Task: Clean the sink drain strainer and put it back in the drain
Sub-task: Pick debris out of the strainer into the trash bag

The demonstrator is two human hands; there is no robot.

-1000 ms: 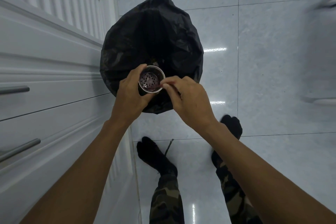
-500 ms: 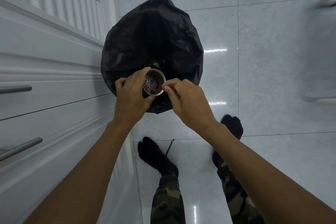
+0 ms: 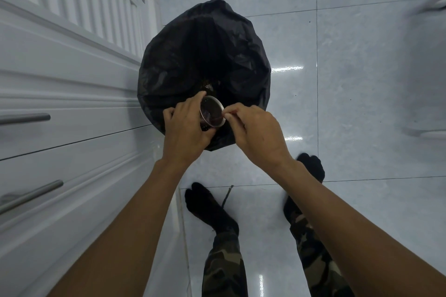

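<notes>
Strainer (image 3: 212,113): held at frame centre, over the near lip of the black bag (image 3: 205,55), tilted so its open mouth faces right and slightly towards me. Dark residue is visible inside; the detail is too dim to read.

My left hand (image 3: 187,130): fingers curled round the strainer body from the left, thumb underneath. Firm grip.

My right hand (image 3: 255,132): thumb and forefinger pinched together on the right edge of the rim, the other fingers curled in behind.

The bag stands open on the pale tiled floor (image 3: 362,79), just beside the white drawers (image 3: 72,128) that fill the left of the frame. Two metal handles (image 3: 24,118) show at the left edge.

Lower centre: my feet in black socks (image 3: 207,207) and camouflage trousers (image 3: 224,267), near the bag.
</notes>
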